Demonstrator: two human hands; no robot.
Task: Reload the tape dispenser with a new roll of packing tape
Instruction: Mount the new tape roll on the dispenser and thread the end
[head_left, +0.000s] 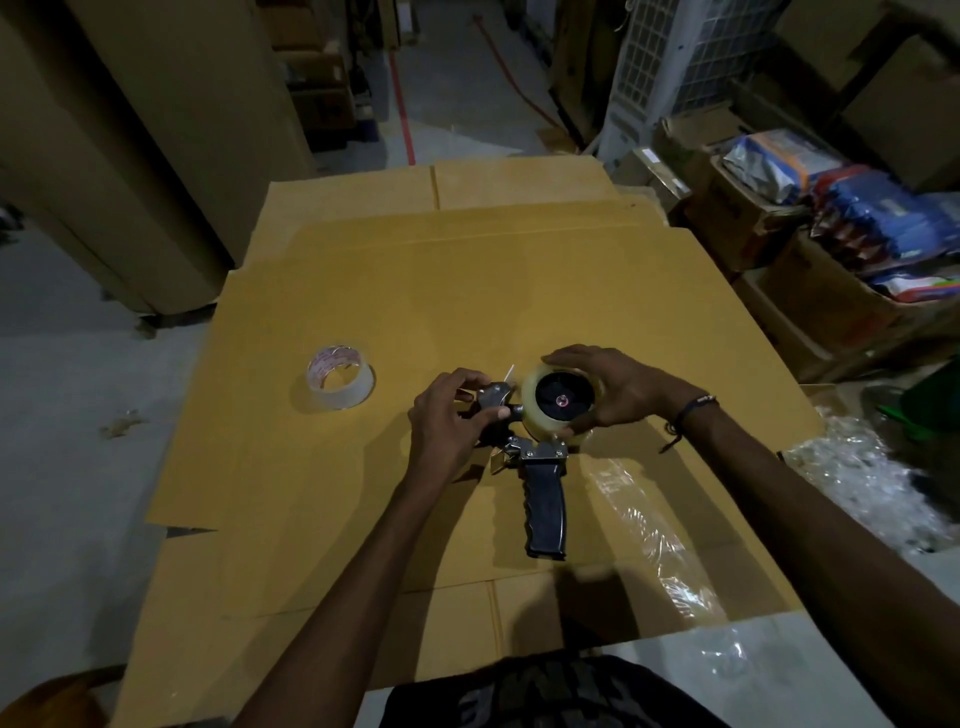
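On flattened cardboard (363, 291), the tape dispenser (540, 467) is lying flat, presumably for steadiness; around its hub the right hand (618, 389) is cupping the new roll (561, 402), while the left hand (447, 421) is pinching its front guide. Left of it, a second roll (340, 383) is sitting untouched.

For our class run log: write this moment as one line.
stage: threading | left hand: on dispenser head | right hand: on roll | spare roll: on cardboard

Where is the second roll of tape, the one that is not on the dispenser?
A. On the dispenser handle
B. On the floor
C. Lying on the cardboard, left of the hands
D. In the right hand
C: the loose roll of tape lies alone on the cardboard sheet, left of the left hand, untouched.
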